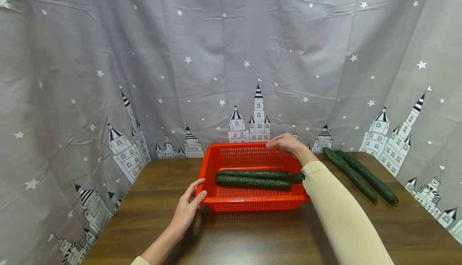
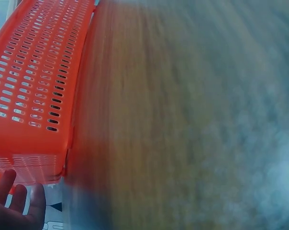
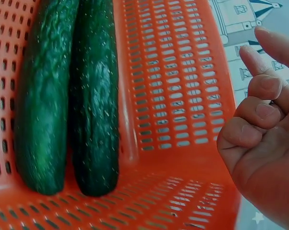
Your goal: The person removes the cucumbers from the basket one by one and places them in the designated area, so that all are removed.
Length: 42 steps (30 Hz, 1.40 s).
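As a pair of dark green cucumbers lies side by side inside a red perforated basket on a wooden table, a person's left hand, fingers loosely extended and thumb apart, meets the basket's left rim near its front corner. The right hand, its fingers relaxed and partly curled around nothing, is at the far rim. Two more cucumbers lie lengthwise to the right, near a gray curtain printed with white stars and castles.
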Motion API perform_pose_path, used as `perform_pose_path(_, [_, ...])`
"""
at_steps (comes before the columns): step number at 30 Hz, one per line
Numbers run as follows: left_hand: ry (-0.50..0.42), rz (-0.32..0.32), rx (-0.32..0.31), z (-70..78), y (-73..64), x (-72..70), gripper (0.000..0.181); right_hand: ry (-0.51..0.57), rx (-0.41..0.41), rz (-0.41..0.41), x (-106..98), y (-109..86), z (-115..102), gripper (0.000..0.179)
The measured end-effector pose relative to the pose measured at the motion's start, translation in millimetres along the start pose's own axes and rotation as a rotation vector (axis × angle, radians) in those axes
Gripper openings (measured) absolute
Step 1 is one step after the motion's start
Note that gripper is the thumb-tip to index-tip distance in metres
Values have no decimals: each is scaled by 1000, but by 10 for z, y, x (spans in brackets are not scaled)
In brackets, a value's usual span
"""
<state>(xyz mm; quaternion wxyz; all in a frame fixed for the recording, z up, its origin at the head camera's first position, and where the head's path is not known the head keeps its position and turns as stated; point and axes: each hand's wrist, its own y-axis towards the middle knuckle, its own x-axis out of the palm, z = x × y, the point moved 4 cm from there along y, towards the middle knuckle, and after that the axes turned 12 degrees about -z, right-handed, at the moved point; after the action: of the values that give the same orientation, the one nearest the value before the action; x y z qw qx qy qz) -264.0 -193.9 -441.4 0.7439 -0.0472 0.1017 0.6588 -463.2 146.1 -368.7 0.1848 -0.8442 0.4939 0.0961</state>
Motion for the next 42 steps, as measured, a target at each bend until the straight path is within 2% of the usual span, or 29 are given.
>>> perform_pose_path(16, [8, -8, 1, -14, -10, 7, 44, -60, 57, -71, 279, 104, 216, 37])
perform_pose_path(23, [1, -5, 9, -11, -3, 4, 42, -104, 63, -123, 397, 83, 276, 41])
perform_pose_path(32, [-3, -6, 18, -15, 25, 0, 42, -143, 66, -195, 455, 99, 316, 40])
perform_pose_path(42, [4, 1, 15, -38, 6, 9, 42, -246, 70, -223, 531, 38, 358, 35])
